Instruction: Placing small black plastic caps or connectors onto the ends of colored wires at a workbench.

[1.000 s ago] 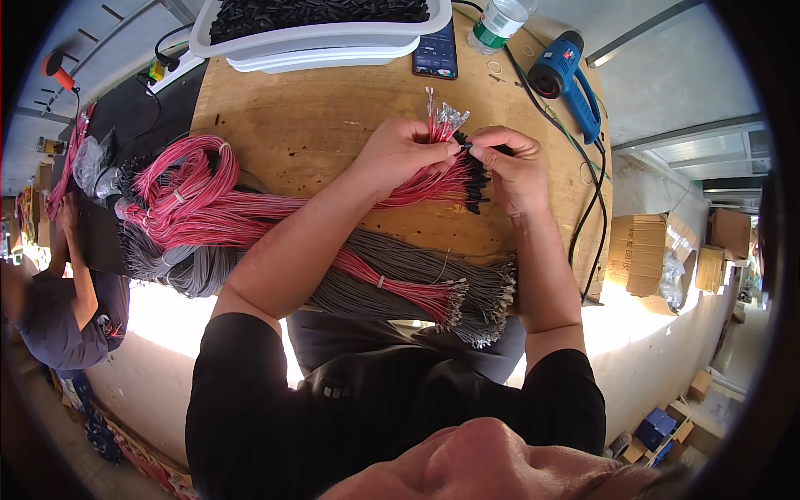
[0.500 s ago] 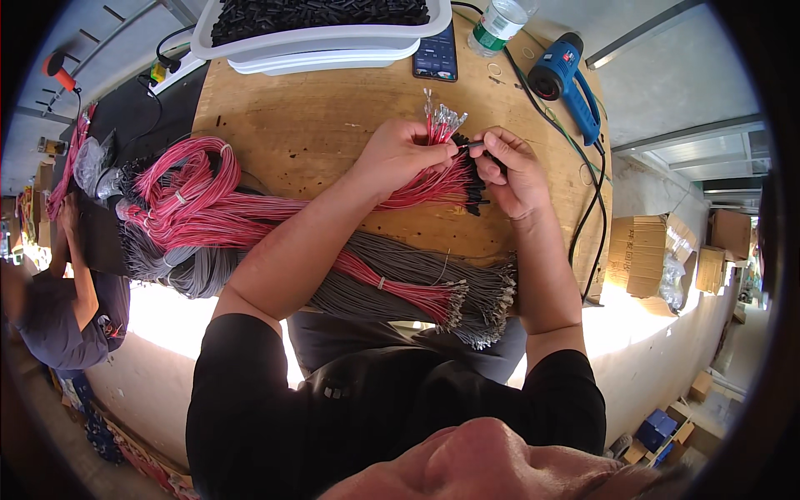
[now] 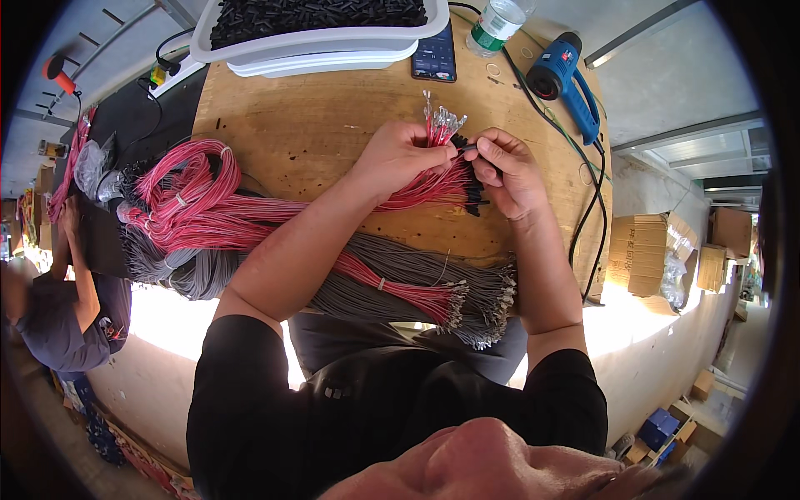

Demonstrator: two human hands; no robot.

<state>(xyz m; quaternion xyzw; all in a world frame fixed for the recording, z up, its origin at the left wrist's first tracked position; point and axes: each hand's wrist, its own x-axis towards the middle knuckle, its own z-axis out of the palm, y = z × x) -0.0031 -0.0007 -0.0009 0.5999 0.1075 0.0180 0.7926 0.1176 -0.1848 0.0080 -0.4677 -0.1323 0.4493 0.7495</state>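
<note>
Two bare hands meet over the middle of the round wooden table [image 3: 317, 125]: the left hand [image 3: 400, 158] is clenched around a bunch of red wires [image 3: 417, 187], whose metal-tipped ends [image 3: 440, 125] stand up out of the fist, while the right hand [image 3: 507, 171] pinches a small black sleeve [image 3: 463, 148] between thumb and fingertips, just beside those tips. So the wire ends sit directly above the left grip and almost touch the right grip, and the rest of the bunch trails left across the table to the large red coil [image 3: 187, 200]. Wires already fitted with black ends [image 3: 475, 193] fan out under the right hand. The likeliest slip, as I judge it, is the little sleeve escaping the pinch, since it is tiny and only the fingertips hold it; it could roll among the grey wire bundles [image 3: 417, 275] at the near edge. The upright ends are crowded too, so the sleeve could catch on a neighbouring terminal or go onto a wire that already has one. A looser left fist would let the tips splay and tangle. A white tray of black pieces [image 3: 325, 37], a phone [image 3: 435, 57], a bottle [image 3: 498, 21] and a blue heat gun [image 3: 567, 75] lie at the far rim, well apart from both hands.
</note>
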